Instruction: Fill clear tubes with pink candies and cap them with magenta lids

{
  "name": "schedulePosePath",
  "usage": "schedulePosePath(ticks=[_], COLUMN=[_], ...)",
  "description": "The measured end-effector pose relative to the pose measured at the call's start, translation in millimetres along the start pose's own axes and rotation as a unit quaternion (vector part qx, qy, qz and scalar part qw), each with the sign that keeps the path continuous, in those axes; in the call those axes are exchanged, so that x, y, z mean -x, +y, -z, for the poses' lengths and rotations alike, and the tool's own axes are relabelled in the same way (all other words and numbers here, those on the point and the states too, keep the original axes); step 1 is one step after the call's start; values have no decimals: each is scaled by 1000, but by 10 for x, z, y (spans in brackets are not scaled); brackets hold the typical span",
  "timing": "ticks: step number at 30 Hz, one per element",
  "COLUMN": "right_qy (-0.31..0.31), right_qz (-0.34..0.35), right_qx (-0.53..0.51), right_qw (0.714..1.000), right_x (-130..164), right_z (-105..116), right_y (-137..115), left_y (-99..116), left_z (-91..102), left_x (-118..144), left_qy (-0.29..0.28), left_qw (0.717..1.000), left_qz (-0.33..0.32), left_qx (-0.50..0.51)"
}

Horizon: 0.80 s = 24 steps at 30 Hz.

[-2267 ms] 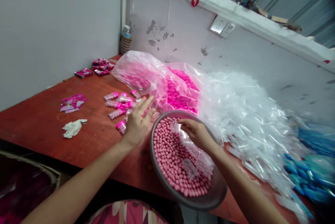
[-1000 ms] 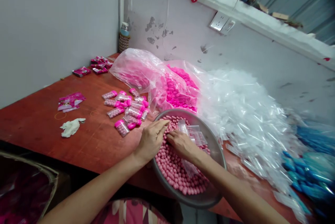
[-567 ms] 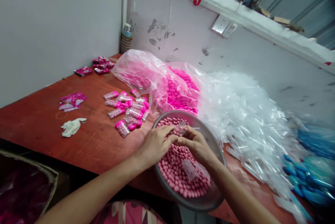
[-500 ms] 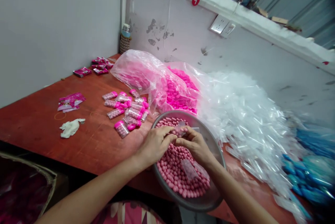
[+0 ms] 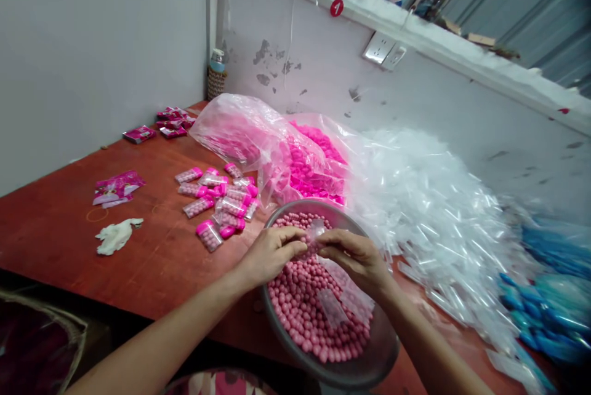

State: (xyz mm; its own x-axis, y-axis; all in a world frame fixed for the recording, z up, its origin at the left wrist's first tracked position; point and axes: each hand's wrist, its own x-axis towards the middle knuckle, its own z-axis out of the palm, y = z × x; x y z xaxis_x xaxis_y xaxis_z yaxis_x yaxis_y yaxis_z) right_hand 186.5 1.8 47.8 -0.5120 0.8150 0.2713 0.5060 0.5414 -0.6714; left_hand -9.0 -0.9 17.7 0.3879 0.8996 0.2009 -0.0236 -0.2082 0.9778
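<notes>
Both hands have come together over the far half of the bowl since the earlier frames, when the left hand was out over the capped tubes on the bench.

Left hand (image 5: 270, 253) and right hand (image 5: 357, 256) now meet at one small clear tube (image 5: 316, 230), held just above the pink beads (image 5: 305, 306). Fingers of both hands are closed in a pinch on it; right holds the tube, left seems to feed beads at its mouth, though the tube is too blurred to tell how full it is.

Step in hand, as I judge it: filling. Next move likely calls for a pink cap from the bag (image 5: 277, 149) on the far side, pressed on without tipping the tube.

Counts:
- metal bowl (image 5: 364, 367), one, at the near bench (image 5: 152, 259) edge
- loose empty tubes lying on the beads, about three
- finished capped tubes (image 5: 217, 198), roughly a dozen, left of the bowl
- clear tube heap (image 5: 434, 210), right, uncountable
- white rag (image 5: 115, 236), one
</notes>
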Motion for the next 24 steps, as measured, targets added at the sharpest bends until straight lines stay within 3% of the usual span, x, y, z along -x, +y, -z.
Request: schedulePosePath(ticks=[3, 6, 9, 11, 13, 17, 21, 24], right_qy=[-45, -104, -45, 21, -28, -103, -156, -146], right_qz=[61, 57, -37, -64, -40, -11, 8, 11], right_qx=[85, 54, 31, 153, 267, 308, 319, 314], right_qw=[993, 992, 998, 986, 962, 946, 935, 938], right_x=[-18, -96, -361, -647, -965, -1458, -1640, -1649], right_z=[20, 98, 185, 208, 188, 71, -36, -44], right_y=[-57, -31, 171, 400, 657, 1063, 1237, 1253], left_y=[14, -3, -34, -40, -28, 13, 29, 13], left_z=[7, 0, -21, -33, -42, -51, -52, -51], left_x=[32, 64, 77, 80, 82, 92, 100, 104], left_qy=[-7, 14, 56, 60, 61, 86, 103, 118], left_qw=[1000, 1000, 998, 998, 998, 996, 994, 992], left_qz=[3, -2, -1, -8, -14, -19, -23, -19], left_qx=[-6, 8, 26, 16, -2, -23, -24, -38])
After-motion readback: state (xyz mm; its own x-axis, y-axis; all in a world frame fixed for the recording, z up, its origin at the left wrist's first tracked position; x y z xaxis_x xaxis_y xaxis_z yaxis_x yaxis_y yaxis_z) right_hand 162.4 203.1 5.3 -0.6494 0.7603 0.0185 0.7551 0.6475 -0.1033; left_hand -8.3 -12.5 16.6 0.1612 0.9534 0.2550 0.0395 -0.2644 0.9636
